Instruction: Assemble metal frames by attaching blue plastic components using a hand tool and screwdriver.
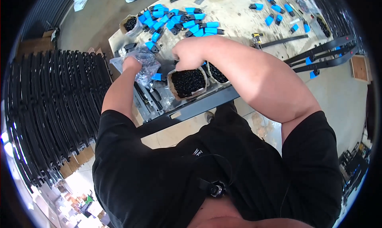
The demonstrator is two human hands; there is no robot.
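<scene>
My left hand (132,63) is at a crumpled clear plastic bag (148,65) on the left part of the table, its fingers hidden in or behind the plastic. Over the back edge of an open box of small black parts (188,84) is my right hand (188,55). Its fingers are curled together, and a small dark thing shows by the fingertips, too small to name. A second box of black parts (218,73) stands just right of the first, partly covered by my right forearm. One blue-and-black piece (156,76) lies beside the bag.
Many blue-and-black pieces (175,20) lie heaped across the worktable (227,15). A hammer (258,38) and a black bar (285,41) lie to the right. A long black frame bar (191,112) runs along the near edge. Stacked black frames (55,104) fill the left side.
</scene>
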